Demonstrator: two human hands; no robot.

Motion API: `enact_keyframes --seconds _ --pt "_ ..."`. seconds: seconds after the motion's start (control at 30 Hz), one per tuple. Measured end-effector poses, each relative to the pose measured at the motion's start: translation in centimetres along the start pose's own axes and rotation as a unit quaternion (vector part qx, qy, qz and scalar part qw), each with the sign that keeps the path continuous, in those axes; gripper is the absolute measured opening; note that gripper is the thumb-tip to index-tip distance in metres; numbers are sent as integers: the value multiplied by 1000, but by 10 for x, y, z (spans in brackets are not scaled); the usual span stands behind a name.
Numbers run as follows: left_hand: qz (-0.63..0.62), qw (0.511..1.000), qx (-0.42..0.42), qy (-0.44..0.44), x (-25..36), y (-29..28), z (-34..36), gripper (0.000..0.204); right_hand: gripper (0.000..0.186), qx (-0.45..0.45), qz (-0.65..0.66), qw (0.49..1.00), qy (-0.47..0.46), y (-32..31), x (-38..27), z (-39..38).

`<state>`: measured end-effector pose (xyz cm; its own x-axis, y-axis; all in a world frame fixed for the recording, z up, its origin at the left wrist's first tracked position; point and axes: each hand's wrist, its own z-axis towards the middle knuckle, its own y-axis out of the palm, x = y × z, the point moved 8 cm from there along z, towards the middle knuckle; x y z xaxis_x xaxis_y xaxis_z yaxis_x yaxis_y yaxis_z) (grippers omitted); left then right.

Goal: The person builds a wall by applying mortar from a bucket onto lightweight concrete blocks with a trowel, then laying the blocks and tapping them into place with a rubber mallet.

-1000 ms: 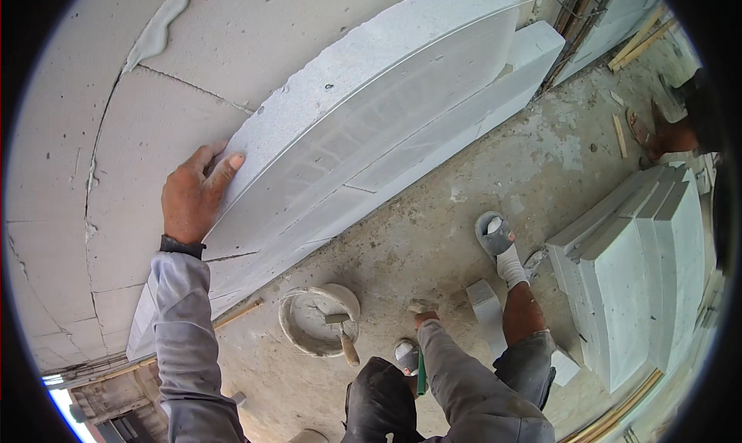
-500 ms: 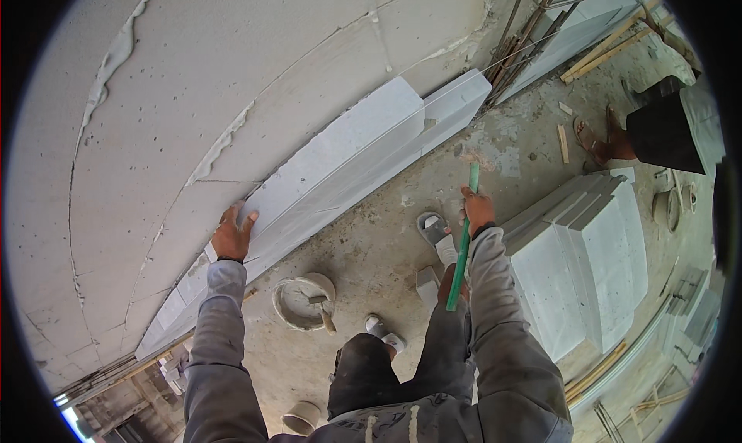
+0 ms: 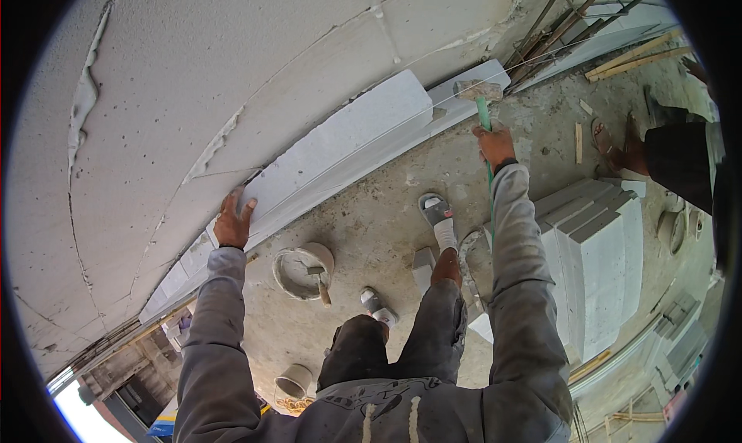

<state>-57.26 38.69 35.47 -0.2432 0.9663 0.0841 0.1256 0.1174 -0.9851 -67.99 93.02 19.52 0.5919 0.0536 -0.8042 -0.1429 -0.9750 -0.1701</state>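
Observation:
A long white block (image 3: pixel 348 128) lies along the pale block wall (image 3: pixel 147 103), on a lower white course (image 3: pixel 309 197) with a thin line stretched along it. My left hand (image 3: pixel 236 219) grips the upper block's edge near its left end, thumb on its face. My right hand (image 3: pixel 493 143) is closed around the green handle of a hammer; the grubby hammer head (image 3: pixel 475 90) is raised over the right part of the blocks, and I cannot tell if it touches them.
Below me are a mortar bucket (image 3: pixel 309 250) with a trowel (image 3: pixel 323 288), a smaller bucket (image 3: pixel 294 381) and a stack of white blocks (image 3: pixel 607 265) on the right. Steel bars (image 3: pixel 564 26), wood strips (image 3: pixel 630 61) and a co-worker's sandalled foot (image 3: pixel 607 145) are at upper right.
My right hand has risen from low by my legs up toward the blocks with the hammer. My left hand stays on the block. The view has shifted, showing more wall.

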Motion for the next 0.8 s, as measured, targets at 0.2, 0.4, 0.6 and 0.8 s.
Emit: enact_keyframes --seconds 0.2,0.4,0.6,0.8 --pt "-16 1000 -1 -7 3 -7 -1 51 13 12 14 1000 -21 -9 -6 2" --pt "11 1000 4 -11 -4 0 -2 52 17 64 -39 997 -19 -5 -11 10" --pt "1 1000 -5 -13 0 0 -1 52 27 12 -279 944 -173 35 -24 1" --pt "18 1000 6 -14 -11 -5 -5 52 24 7 -109 994 18 13 -30 -7"
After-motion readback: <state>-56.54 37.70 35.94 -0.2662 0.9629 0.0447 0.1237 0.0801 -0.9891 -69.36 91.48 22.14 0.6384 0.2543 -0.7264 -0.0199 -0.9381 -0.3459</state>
